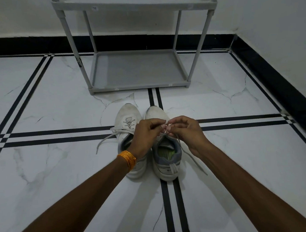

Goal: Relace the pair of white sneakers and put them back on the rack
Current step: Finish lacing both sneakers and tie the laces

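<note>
Two white sneakers stand side by side on the floor, toes pointing to the rack. The left sneaker [126, 118] has its lace threaded through the lower eyelets, with loose ends [104, 140] trailing left. Over the right sneaker [165, 151], my left hand [146, 135] and my right hand [185, 131] meet, each pinching that shoe's lace near the top eyelets. One lace end [193, 158] hangs down to the right of the shoe. The hands hide this sneaker's eyelets. The grey rack [138, 87] stands just beyond the shoes.
The rack's bottom shelf [137, 69] holds nothing; an upper shelf [135, 8] sits above it. White marble floor with black stripes spreads all round. A white wall with black skirting [274, 79] runs behind and along the right.
</note>
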`<move>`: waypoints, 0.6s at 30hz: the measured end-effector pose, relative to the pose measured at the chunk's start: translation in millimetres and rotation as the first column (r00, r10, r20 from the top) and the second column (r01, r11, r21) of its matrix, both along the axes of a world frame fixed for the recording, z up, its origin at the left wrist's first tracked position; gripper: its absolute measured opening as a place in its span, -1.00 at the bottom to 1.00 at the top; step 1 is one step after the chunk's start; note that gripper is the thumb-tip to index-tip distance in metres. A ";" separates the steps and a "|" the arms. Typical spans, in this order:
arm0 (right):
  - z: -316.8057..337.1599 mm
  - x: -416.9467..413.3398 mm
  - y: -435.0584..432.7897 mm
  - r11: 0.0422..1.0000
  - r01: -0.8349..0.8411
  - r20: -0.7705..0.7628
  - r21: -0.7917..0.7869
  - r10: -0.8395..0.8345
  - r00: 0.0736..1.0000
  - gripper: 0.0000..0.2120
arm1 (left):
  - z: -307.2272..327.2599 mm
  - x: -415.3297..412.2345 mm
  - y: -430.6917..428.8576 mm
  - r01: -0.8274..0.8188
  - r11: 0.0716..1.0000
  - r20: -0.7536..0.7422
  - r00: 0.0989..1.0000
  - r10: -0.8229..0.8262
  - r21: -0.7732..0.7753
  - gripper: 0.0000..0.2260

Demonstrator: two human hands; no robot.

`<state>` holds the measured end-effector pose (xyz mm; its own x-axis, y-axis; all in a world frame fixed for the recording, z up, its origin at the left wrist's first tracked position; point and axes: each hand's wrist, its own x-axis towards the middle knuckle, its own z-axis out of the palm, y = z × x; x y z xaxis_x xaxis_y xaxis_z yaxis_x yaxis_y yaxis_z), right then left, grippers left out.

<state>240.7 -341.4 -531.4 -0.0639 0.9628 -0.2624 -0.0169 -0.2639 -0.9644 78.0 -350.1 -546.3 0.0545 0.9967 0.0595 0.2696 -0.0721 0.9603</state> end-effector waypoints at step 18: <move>16.7 7.6 10.3 0.961 -0.256 0.235 0.102 0.226 0.945 -0.70 | 21.5 -17.7 16.8 0.263 0.912 0.110 0.964 -0.240 -0.315 -0.54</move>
